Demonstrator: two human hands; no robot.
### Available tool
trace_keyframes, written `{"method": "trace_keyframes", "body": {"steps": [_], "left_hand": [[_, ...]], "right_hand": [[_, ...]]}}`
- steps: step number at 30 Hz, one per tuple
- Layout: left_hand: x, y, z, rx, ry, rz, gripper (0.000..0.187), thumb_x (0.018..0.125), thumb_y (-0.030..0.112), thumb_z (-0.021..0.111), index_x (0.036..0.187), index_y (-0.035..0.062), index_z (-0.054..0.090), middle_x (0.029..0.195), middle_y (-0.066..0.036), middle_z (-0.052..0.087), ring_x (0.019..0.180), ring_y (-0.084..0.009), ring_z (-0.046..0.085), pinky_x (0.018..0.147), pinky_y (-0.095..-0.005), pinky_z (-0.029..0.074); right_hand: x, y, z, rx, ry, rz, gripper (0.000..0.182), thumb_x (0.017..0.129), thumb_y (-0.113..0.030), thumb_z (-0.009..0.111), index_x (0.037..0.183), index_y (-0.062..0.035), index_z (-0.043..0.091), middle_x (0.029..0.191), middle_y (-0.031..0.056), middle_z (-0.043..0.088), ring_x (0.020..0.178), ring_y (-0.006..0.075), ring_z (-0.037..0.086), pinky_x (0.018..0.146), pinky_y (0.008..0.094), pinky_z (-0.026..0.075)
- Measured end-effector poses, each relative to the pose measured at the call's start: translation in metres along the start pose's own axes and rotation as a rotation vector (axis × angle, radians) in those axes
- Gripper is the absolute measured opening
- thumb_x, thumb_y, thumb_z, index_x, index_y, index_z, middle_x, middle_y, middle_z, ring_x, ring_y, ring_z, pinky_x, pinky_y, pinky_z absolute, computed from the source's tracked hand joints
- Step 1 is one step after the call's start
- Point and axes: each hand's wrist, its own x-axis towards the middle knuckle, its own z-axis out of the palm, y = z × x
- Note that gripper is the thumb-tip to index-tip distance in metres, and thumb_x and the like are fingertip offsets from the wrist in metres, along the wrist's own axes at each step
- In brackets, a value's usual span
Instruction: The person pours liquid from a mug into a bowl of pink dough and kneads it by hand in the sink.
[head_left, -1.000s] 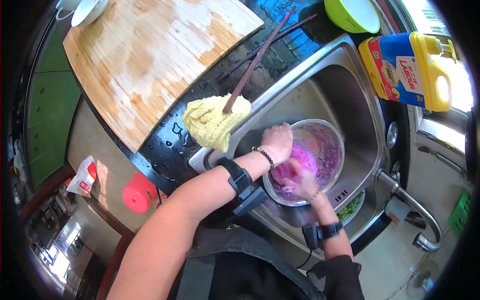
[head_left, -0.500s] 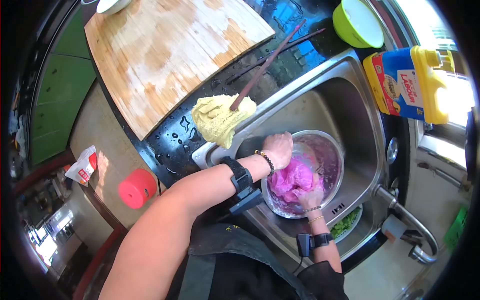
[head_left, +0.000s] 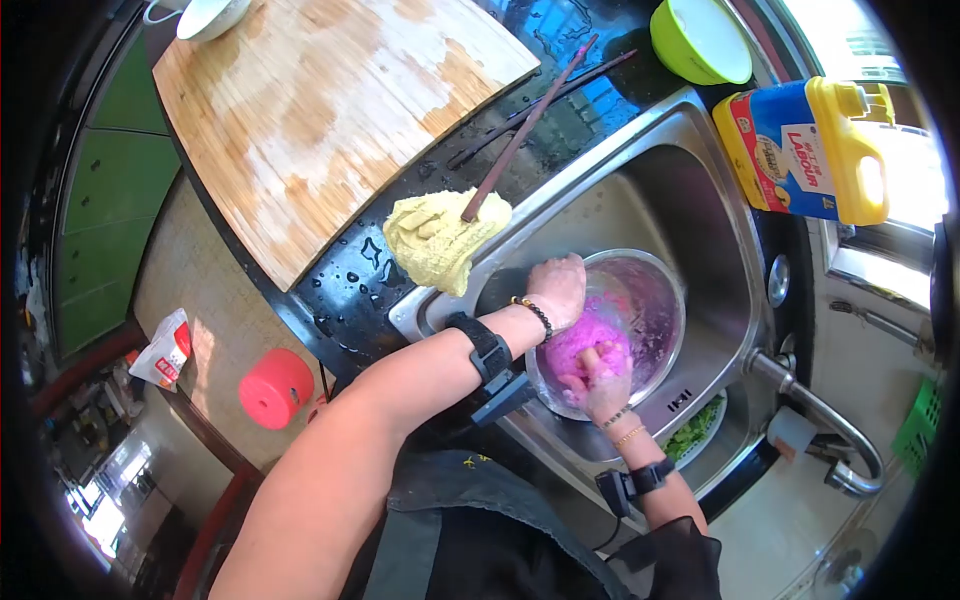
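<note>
A metal bowl (head_left: 660, 290) stands in the sink's larger basin, its wall smeared with pink. Inside it lies bright pink dough (head_left: 588, 335), soft and wet looking. My left hand (head_left: 556, 287) is closed over the bowl's upper left rim, its fingertips hidden from me. My right hand (head_left: 606, 378) presses into the dough with curled fingers, partly sunk in it. Beside the sink, pale yellow dough (head_left: 430, 240) rests at the counter's edge, with a dark chopstick (head_left: 510, 160) stuck in it. A second chopstick (head_left: 590, 85) lies on the wet counter.
A wooden cutting board (head_left: 330, 110) covers the counter at left, with a white bowl (head_left: 212, 18) at its corner. A green bowl (head_left: 690, 50) and yellow detergent jug (head_left: 800, 150) stand behind the sink (head_left: 690, 140). Leafy greens (head_left: 690, 435) sit under the faucet (head_left: 820, 405). A red stool (head_left: 275, 388) stands below.
My right hand has pushed down and left into the pink dough, which is now more bunched together. My left hand stays at the bowl's rim. The view has shifted slightly.
</note>
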Motion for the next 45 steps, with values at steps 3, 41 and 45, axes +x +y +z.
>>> {"method": "trace_keyframes", "body": {"steps": [3,41,45], "left_hand": [[0.000,0.001,-0.005,-0.019,-0.025,0.001,0.016,0.073,0.006,0.048,0.085,-0.0025,0.052,0.081,-0.023,0.061,0.080,-0.0341,0.061,0.071,-0.0413,0.049],[0.001,-0.002,-0.001,-0.010,-0.035,0.025,0.020,0.070,0.008,0.050,0.087,-0.0040,0.052,0.081,-0.023,0.060,0.082,-0.0348,0.059,0.072,-0.0423,0.048],[0.003,-0.004,0.001,0.022,0.009,0.070,0.024,0.068,0.009,0.055,0.089,-0.0034,0.052,0.084,-0.022,0.060,0.083,-0.0340,0.060,0.073,-0.0413,0.048]], "right_hand": [[0.005,-0.003,0.016,-0.189,-0.171,0.038,0.033,0.057,-0.018,0.067,0.085,-0.0118,0.053,0.097,0.0133,0.052,0.096,0.0319,0.047,0.075,0.0468,0.034],[0.113,0.028,0.050,-0.105,-0.561,0.198,0.049,0.064,-0.032,0.062,0.107,-0.0100,0.052,0.095,0.0151,0.060,0.093,0.0296,0.055,0.081,0.0443,0.040],[0.075,0.004,0.002,-0.135,-0.435,0.022,0.037,0.062,-0.030,0.062,0.093,-0.0096,0.057,0.087,0.0141,0.060,0.088,0.0303,0.056,0.081,0.0442,0.039]]}}
